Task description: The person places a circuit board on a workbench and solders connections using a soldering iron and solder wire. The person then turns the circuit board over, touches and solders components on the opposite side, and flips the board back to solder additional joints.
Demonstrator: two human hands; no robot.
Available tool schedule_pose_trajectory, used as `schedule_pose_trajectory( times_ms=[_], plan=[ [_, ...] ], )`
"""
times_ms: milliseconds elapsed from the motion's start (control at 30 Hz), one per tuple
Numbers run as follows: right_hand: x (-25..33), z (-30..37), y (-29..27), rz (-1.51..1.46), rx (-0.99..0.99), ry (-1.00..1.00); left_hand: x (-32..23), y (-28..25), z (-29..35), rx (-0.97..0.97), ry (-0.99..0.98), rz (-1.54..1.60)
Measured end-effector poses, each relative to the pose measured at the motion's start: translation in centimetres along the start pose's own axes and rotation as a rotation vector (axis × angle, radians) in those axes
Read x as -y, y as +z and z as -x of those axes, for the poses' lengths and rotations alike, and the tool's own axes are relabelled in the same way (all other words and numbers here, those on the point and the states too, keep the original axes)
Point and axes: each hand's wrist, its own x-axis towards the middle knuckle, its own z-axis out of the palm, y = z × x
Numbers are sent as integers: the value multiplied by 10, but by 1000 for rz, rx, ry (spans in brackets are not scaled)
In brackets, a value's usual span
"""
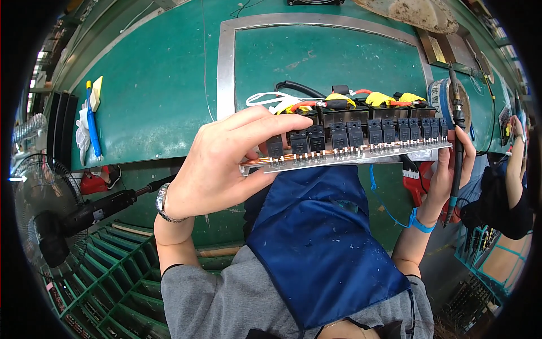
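A long circuit board is held up on edge at the table's near side. Along it stands a row of black transistors with metal legs, and copper-coloured strips run beneath them. Behind the row, wires with yellow wrapping, red and black sleeves and a white cord are attached. My left hand grips the left end, with the thumb below and the index finger over the transistors. My right hand closes around a soldering iron, tip downward, beside the board's right end; whether its fingers also touch the board is unclear.
A green table with a metal frame strip lies ahead. A tape-like roll stands behind the right end. A blue pen-like tool lies far left. A fan and green rack are lower left; another person works at right.
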Motion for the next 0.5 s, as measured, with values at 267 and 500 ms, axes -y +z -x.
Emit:
schedule_pose_trajectory(
  times_ms=[267, 500],
  plan=[
    [0, 0, 0, -4, -4, -6, 0, 2, 3, -41, -59, 31],
    [1, -1, 2, -17, -1, -3, 0, 1, 4, -42, -49, 13]
  ],
)
